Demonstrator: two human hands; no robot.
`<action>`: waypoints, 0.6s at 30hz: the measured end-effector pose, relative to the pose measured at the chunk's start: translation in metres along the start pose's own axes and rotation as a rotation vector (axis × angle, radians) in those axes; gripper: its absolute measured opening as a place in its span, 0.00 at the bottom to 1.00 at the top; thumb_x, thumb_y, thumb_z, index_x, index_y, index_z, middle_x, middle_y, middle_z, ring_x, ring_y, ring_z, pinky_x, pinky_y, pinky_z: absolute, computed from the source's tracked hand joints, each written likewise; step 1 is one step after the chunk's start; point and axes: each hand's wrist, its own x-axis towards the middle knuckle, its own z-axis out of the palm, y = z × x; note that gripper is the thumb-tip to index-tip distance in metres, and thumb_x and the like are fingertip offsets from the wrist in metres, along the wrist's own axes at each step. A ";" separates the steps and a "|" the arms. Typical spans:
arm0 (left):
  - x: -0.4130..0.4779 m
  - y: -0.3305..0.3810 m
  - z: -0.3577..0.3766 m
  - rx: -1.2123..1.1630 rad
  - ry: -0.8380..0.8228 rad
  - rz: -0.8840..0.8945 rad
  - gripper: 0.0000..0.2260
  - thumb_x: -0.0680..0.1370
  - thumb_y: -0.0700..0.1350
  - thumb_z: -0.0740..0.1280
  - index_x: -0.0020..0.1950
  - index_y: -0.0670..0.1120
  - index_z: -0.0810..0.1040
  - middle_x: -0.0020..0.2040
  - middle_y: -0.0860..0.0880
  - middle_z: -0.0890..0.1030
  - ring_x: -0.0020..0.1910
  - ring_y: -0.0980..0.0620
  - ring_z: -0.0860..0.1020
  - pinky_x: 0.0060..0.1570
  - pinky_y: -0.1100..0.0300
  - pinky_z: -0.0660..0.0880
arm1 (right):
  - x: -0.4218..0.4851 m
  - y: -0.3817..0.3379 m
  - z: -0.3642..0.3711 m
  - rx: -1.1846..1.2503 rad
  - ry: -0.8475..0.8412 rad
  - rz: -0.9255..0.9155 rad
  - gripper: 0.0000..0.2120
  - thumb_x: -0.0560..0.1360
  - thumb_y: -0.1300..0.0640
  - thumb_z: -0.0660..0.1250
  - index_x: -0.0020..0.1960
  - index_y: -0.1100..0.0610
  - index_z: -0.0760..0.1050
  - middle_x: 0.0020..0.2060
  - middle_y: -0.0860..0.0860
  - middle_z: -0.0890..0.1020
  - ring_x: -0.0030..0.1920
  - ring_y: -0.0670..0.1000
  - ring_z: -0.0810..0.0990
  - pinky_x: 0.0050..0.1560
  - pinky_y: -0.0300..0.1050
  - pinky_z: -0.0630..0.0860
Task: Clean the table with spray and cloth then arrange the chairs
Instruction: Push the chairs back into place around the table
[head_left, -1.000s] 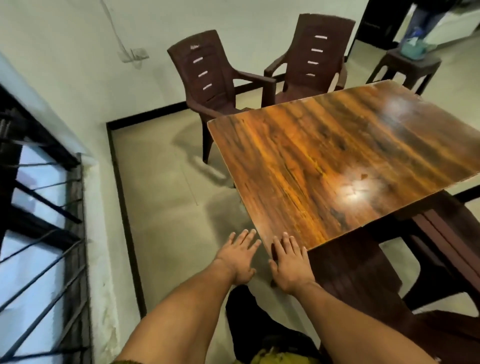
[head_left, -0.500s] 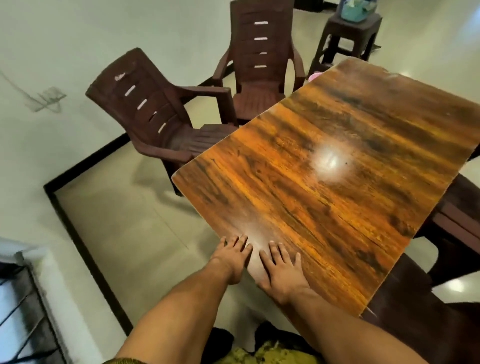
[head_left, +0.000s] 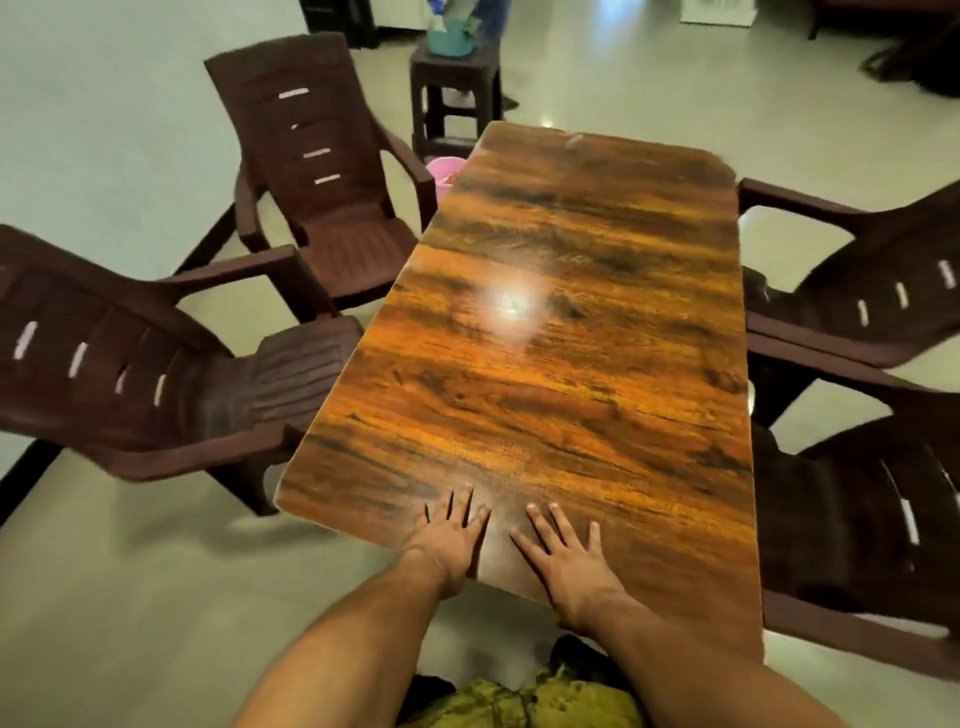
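Cannot see the legs of the table (head_left: 545, 364), hidden under its top. Left of the table, cropped by the edge: back of the near left chair (head_left: 156, 374). Right of the table, cropped likewise: far right chair (head_left: 857, 312) and near right chair (head_left: 872, 530). Behind the table's far left corner, partly hidden: a pink bucket (head_left: 447, 169). Beyond the table's far end, too blurred to identify: a teal container (head_left: 451, 39) on a stool (head_left: 454, 67); cut at the top, a person's legs (head_left: 491, 15).
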 end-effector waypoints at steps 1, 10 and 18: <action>0.001 -0.002 -0.003 0.006 -0.001 0.024 0.44 0.80 0.42 0.67 0.82 0.51 0.37 0.80 0.42 0.30 0.80 0.39 0.36 0.76 0.34 0.45 | -0.001 -0.002 0.002 0.009 0.003 0.016 0.55 0.74 0.63 0.70 0.78 0.41 0.29 0.72 0.48 0.23 0.76 0.59 0.25 0.70 0.76 0.38; 0.005 -0.004 -0.017 0.010 -0.025 0.098 0.52 0.75 0.48 0.76 0.82 0.53 0.37 0.80 0.45 0.29 0.80 0.39 0.35 0.76 0.33 0.51 | -0.010 -0.013 0.016 0.067 0.051 0.105 0.57 0.73 0.72 0.65 0.77 0.42 0.26 0.74 0.49 0.23 0.74 0.59 0.23 0.71 0.75 0.36; 0.011 0.027 -0.016 -0.021 -0.022 0.127 0.52 0.74 0.51 0.76 0.82 0.54 0.39 0.80 0.46 0.29 0.80 0.39 0.34 0.75 0.33 0.53 | -0.034 0.015 0.020 0.037 0.031 0.136 0.58 0.71 0.77 0.63 0.77 0.42 0.27 0.74 0.49 0.24 0.75 0.59 0.25 0.73 0.73 0.39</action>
